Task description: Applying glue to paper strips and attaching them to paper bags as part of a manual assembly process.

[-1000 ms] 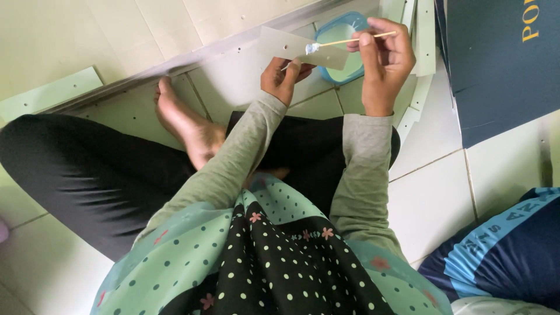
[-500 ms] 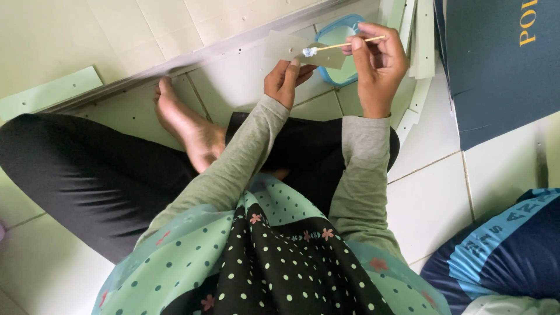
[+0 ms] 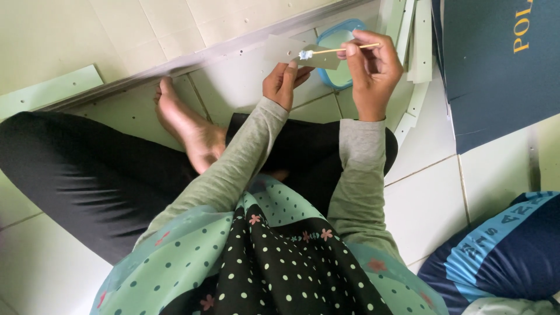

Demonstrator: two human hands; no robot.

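Upper centre of the frame, the left hand point(image 3: 284, 81) pinches the pale card strip point(image 3: 300, 53) while the right hand point(image 3: 373, 64) pinches a thin stick point(image 3: 341, 50), its blue-white tip on the strip, best dabbed lightly with the strip steady.

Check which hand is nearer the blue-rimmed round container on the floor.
Right. The right hand, holding a thin stick, overlaps the container in view; the left hand, holding a pale card strip, sits further left.
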